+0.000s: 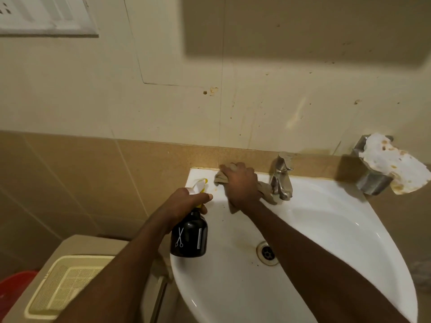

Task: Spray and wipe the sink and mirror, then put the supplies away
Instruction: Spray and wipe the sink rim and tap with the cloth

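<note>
A white sink (326, 220) juts from the tiled wall, with a drain (267, 252) in its bowl. My left hand (184, 203) grips the neck of a black spray bottle (189, 236) with a white and yellow trigger head, held over the sink's left edge. My right hand (241, 185) presses a beige cloth (265, 191) flat on the sink's back ledge, just left of the metal tap (282, 176). The mirror's lower part (303, 29), dark and blurred, fills the upper right of the wall.
A metal holder (370, 180) with a stained white piece in it is fixed right of the sink. A beige toilet tank (93, 245) carrying a cream plastic basket (67, 285) stands at lower left, with a red bucket (14, 292) beside it. A switch plate (46, 15) sits top left.
</note>
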